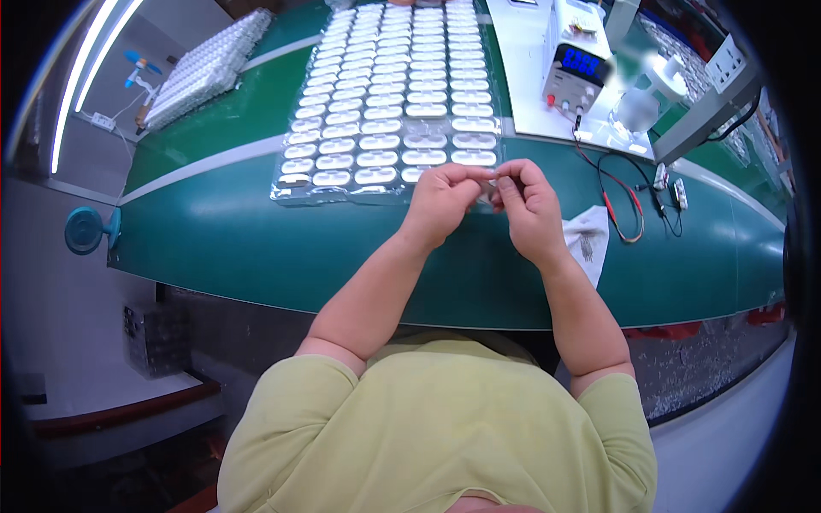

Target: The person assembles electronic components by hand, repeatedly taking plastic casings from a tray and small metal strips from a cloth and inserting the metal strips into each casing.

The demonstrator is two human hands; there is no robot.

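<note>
My left hand and my right hand meet at the near edge of a clear plastic tray. Their fingertips are pinched together, almost touching. Something small seems to be between them, but the fingers hide most of it and its kind does not show. Rows of white, rounded oblong pieces fill the tray, which stretches away toward the far side of the green table. One pocket a few rows in from the near edge looks greyer than those around it.
On a white board at the right stands a power supply with a lit blue display. Red and black test leads trail beside two small white pieces. A white cloth lies by my right forearm. Stacked trays stand far left.
</note>
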